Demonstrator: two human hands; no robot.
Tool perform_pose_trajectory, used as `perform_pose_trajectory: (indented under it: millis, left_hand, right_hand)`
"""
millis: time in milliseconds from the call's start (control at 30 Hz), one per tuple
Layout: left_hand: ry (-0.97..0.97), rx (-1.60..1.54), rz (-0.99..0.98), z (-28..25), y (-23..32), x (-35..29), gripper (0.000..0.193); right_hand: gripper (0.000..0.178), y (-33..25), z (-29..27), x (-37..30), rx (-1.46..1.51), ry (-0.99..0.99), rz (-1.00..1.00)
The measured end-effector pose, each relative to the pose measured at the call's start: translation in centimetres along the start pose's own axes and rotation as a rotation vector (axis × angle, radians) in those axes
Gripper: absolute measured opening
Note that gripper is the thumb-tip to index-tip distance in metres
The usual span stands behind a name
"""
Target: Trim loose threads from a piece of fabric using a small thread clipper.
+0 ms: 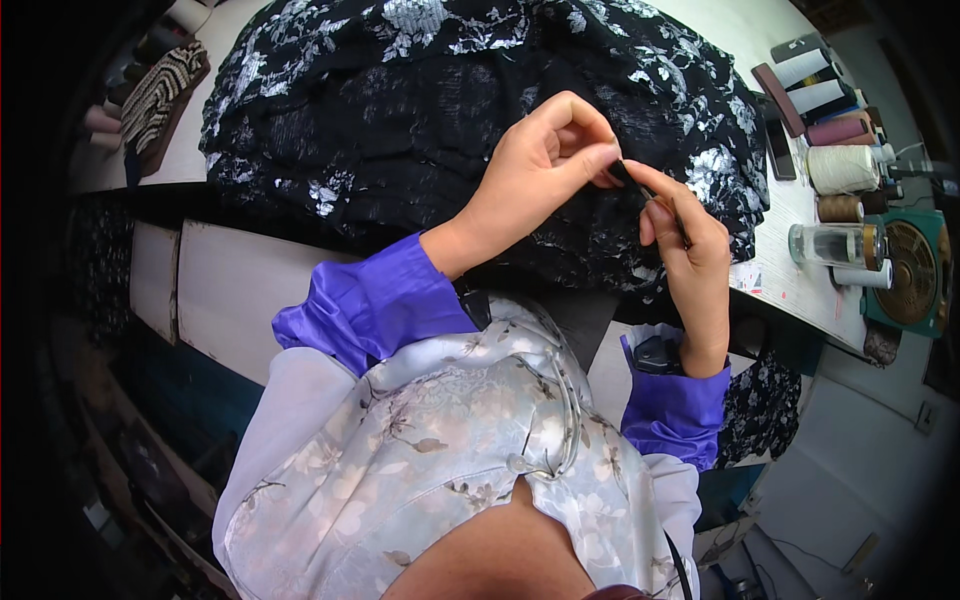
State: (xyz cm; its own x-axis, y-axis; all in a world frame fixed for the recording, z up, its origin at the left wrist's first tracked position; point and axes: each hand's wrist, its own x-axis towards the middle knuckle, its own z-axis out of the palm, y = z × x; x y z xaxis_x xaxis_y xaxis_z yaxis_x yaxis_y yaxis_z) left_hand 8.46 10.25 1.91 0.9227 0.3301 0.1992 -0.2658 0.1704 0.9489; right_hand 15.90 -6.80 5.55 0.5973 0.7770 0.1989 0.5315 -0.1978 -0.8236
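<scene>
Above a large heap of black fabric with a silvery-white floral print [330, 130], my two hands meet. My left hand [545, 170] is closed in a pinch, thumb against fingers, at the tip of a slim black tool [630, 181]. What else is in that pinch is too small to make out. My right hand [692, 235] grips the tool, which slants from the left fingertips down into the right palm. Its exact kind does not show. Purple cuffs cover both of my forearms.
Thread spools [840, 168], a dark phone [779, 150] and a clear glass jar [835, 244] stand on the white table at the right. A green fan [912, 270] is beside them. A striped knitted piece [165, 90] lies at the far left.
</scene>
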Motion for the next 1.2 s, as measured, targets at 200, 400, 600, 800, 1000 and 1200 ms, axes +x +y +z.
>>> perform_pose_trajectory:
  millis: [200,400,600,800,1000,1200]
  left_hand:
    - [0.058,-0.085,0.043,0.1,-0.2,-0.1,0.015]
    - [0.031,-0.079,-0.04,-0.4,0.7,-0.4,0.021]
    - [-0.062,0.133,-0.087,-2.7,3.7,-2.8,0.029]
    - [-0.427,0.227,0.105,-2.3,4.6,-6.0,0.012]
    - [-0.709,0.049,0.251,0.9,4.0,-8.5,0.007]
    - [-0.502,0.123,0.231,-2.7,6.9,-10.3,0.009]
  right_hand:
    - [0.034,-0.9,-0.7,-0.5,0.175,-0.063,0.245]
    - [0.03,-0.5,-2.6,-1.5,0.361,0.155,0.267]
    - [0.018,1.1,-1.4,1.6,0.019,0.336,0.072]
    - [0.016,-1.5,0.5,2.0,0.414,0.194,0.068]
    - [0.022,-2.5,4.3,-1.3,0.74,-0.447,0.27]
    - [0.012,0.8,1.3,-6.4,0.805,-0.339,0.36]
